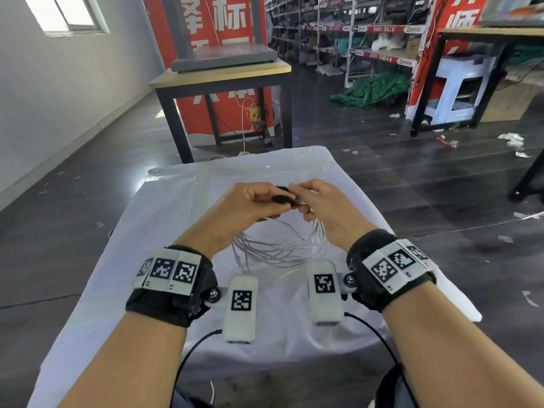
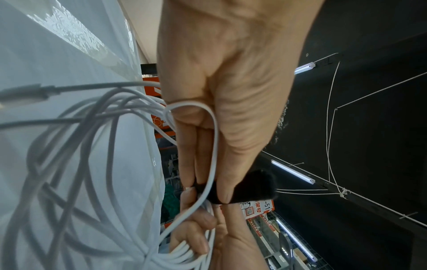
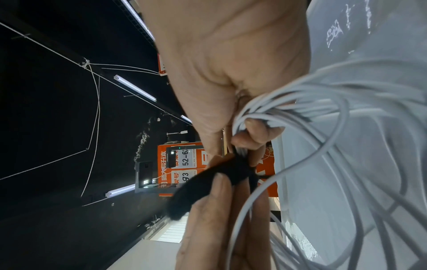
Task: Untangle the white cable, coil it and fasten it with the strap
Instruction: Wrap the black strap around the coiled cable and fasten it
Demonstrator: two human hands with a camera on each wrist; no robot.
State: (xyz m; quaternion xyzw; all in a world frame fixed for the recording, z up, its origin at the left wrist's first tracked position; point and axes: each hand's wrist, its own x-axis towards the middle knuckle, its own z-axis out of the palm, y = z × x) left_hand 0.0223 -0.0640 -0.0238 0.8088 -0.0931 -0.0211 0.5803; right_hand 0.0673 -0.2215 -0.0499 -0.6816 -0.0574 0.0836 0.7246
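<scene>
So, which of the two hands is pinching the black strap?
The left hand: its thumb and fingers pinch the black strap, whose free end sticks out. The right hand instead grips the bundled white cable loops.

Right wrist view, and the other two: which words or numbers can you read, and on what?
"52-6", then cut off: white label on the orange sign, right wrist view.
"93": the label below it.
"-51": label on the orange board, left wrist view.
"标": red banner, head view; its other characters are cut off.
Shelf-edge strips: too small to read.
</scene>
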